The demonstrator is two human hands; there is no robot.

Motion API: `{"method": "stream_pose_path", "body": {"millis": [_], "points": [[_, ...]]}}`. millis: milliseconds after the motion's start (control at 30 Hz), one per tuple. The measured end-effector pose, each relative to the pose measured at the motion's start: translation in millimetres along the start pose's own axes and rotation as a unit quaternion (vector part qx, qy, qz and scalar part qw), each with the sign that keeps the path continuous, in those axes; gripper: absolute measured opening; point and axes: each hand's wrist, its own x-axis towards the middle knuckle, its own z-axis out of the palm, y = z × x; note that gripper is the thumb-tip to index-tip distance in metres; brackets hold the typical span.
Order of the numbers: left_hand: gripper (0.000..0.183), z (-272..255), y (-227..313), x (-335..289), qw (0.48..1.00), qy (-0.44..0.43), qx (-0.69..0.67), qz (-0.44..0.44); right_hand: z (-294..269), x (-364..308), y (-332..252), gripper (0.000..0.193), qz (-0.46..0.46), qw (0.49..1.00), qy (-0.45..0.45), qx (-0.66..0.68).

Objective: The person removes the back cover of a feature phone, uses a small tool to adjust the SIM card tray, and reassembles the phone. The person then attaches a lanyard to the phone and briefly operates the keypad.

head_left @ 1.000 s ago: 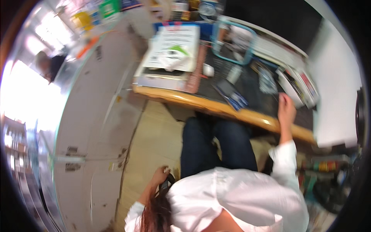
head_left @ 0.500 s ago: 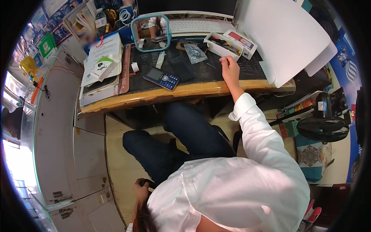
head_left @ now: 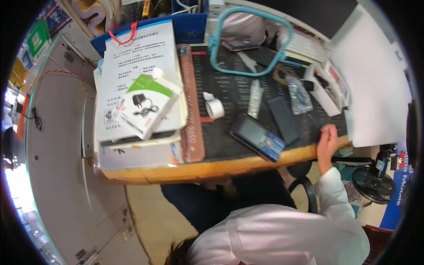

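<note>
My right hand [head_left: 327, 142] rests at the desk's front edge on the right, fingers curled together. Nothing shows sticking out of it. My left hand is out of view. Left of the right hand, a dark blue keypad phone [head_left: 258, 138] lies near the edge. Beside the phone is a flat black piece [head_left: 283, 120], then a clear plastic bag [head_left: 300, 96] and an opened white phone box [head_left: 324, 92] with dark items inside. A strip of clear wrapper [head_left: 255, 99] and a small white roll [head_left: 215, 108] lie further left.
A teal-framed mirror [head_left: 213, 44] stands at the back before a white keyboard [head_left: 307, 44]. A charger box [head_left: 148, 106] sits on stacked papers [head_left: 141, 46] at left. A large white sheet [head_left: 375, 79] covers the right side. A black fan [head_left: 375, 183] stands beyond the desk.
My view has swung left and closer to the desk. My right hand has drawn back from the phone box to the desk edge. My left hand, low at left before, has left the view.
</note>
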Motion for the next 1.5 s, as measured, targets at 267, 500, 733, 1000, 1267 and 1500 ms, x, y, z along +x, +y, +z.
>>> {"method": "stream_pose_path", "body": {"millis": [267,500,733,1000,1267,1500], "points": [[0.046,-55,71,-4,0.998,0.002,0.024,-0.049,-11,2,7,0.012,0.021,0.997,-0.046,-0.052],[0.045,-87,79,-20,0.995,0.036,0.070,0.066,4,5,14,0.017,-0.041,0.998,0.021,-0.040],[0.044,-149,107,-37,0.989,0.003,0.121,0.084,19,12,24,0.022,-0.029,0.997,0.041,-0.061],[0.062,-189,108,-9,0.934,-0.004,0.286,0.214,42,38,87,0.031,-0.024,0.993,-0.012,-0.111],[0.036,-432,288,5,0.743,0.433,0.228,0.457,17,72,152,0.032,-0.016,1.000,-0.005,-0.004],[0.058,-635,380,100,0.635,0.616,0.307,0.351,-32,87,47,0.018,-0.012,0.987,-0.026,0.159]]}}
